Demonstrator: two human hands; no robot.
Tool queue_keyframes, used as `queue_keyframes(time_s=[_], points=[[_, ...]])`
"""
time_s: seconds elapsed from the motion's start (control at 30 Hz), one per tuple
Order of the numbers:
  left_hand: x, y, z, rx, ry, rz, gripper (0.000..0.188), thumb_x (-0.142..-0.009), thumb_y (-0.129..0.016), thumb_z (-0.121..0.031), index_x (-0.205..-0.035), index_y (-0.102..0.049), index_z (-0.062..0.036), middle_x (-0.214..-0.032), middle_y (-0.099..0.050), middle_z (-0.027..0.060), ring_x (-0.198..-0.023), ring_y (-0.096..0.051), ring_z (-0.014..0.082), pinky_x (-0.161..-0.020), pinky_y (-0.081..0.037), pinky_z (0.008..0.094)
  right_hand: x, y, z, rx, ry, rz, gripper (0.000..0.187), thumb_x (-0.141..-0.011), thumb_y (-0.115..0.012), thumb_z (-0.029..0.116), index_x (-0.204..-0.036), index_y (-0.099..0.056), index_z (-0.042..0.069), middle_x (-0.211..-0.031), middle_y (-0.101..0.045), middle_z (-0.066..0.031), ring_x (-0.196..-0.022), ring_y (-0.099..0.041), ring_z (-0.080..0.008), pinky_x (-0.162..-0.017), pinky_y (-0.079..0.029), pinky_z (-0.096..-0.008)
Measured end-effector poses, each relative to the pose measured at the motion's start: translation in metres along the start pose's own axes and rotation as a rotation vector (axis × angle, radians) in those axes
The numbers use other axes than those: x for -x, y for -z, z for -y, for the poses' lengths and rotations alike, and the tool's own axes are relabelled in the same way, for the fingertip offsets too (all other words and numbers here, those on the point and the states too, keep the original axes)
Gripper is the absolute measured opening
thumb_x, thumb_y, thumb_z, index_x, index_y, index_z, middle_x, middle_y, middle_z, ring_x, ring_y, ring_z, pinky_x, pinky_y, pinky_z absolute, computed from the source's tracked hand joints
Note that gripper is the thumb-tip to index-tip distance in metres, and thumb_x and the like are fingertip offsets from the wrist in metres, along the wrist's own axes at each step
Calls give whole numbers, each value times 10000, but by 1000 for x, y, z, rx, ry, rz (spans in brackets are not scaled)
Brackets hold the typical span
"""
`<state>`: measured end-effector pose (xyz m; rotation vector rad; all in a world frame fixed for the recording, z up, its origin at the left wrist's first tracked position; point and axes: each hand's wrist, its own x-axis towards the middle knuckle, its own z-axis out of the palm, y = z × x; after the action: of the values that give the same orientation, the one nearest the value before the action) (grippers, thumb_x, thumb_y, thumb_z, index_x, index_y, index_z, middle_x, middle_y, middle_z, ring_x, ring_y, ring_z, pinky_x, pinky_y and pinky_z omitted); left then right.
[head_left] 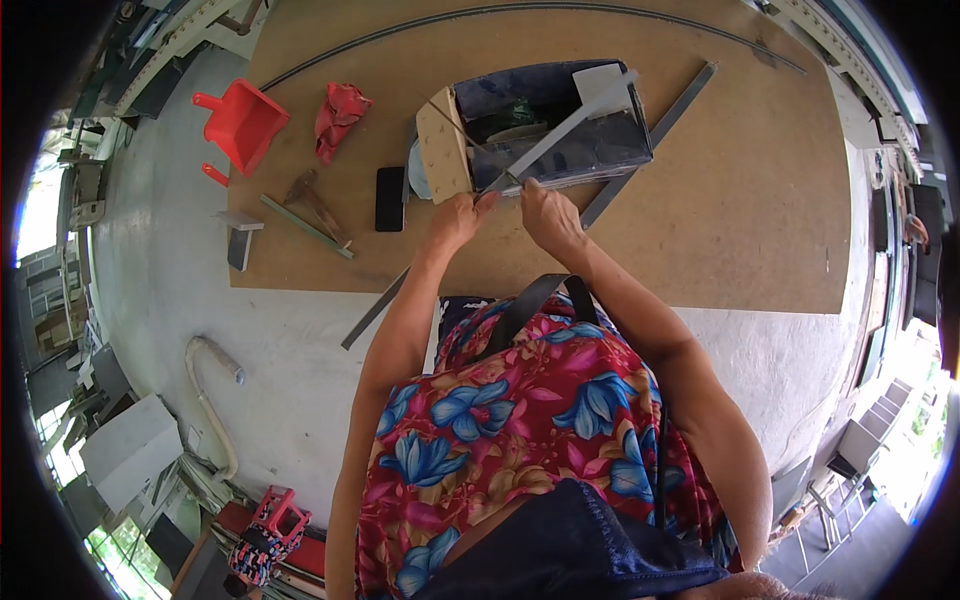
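Observation:
A long, flat grey strip (pixel 560 136) runs slantwise from above the open box down past my left forearm. My left hand (pixel 458 220) is closed around the strip near its middle. Close beside it, my right hand (pixel 552 215) is closed, its fingertips against the strip where a small dark thing shows. I cannot make out what that hand grips. Just beyond both hands stands an open dark blue box (pixel 628 140), with things inside that are hard to tell apart. A beige board with small holes (pixel 442 150) leans at its left end.
Another grey strip (pixel 680 105) lies under the box's right side. Left on the brown table (pixel 745 220) are a phone (pixel 390 200), hammer (pixel 318 208), greenish strip (pixel 306 226), red cloth (pixel 340 120) and red dustpan (pixel 246 125). A long dark strip (pixel 520 7) curves along the far side.

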<state>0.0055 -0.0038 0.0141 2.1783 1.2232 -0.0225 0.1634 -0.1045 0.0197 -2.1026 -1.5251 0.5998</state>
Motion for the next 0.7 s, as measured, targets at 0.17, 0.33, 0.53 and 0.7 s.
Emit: queue_keyframes(time_s=[0.17, 0.33, 0.53, 0.7], points=[[0, 0, 1, 43, -26, -8, 742, -863, -433, -626, -656, -602, 67, -640, -579, 299, -687, -618, 437, -583, -487, 483, 35, 9, -6, 19, -42, 61, 177, -849, -477, 156, -993, -493, 55, -687, -604, -254, -668, -606, -436, -584, -470, -517], [-4, -4, 11, -34, 1, 54, 744, -863, -423, -634, -684, -607, 65, -659, -586, 293, -696, -616, 441, -605, -479, 487, 30, 22, -2, 31, -122, 154, 181, -838, -475, 149, -990, -483, 52, -705, -609, -250, -687, -609, -428, -597, -471, -520], [-2, -2, 4, 111, -84, -20, 728, -874, -431, -610, -675, -600, 69, -643, -572, 303, -687, -612, 444, -584, -470, 491, 7, 0, 0, 4, -48, 44, 204, -846, -452, 139, -1023, -496, 48, -709, -606, -260, -693, -611, -437, -601, -475, -519], [-3, -3, 8, 53, -19, 26, 671, -876, -463, -577, -685, -610, 50, -650, -582, 286, -684, -611, 437, -582, -464, 487, 35, 18, 0, 34, -115, 107, 163, -865, -424, 137, -950, -506, 24, -716, -607, -266, -686, -609, -444, -607, -482, -514]])
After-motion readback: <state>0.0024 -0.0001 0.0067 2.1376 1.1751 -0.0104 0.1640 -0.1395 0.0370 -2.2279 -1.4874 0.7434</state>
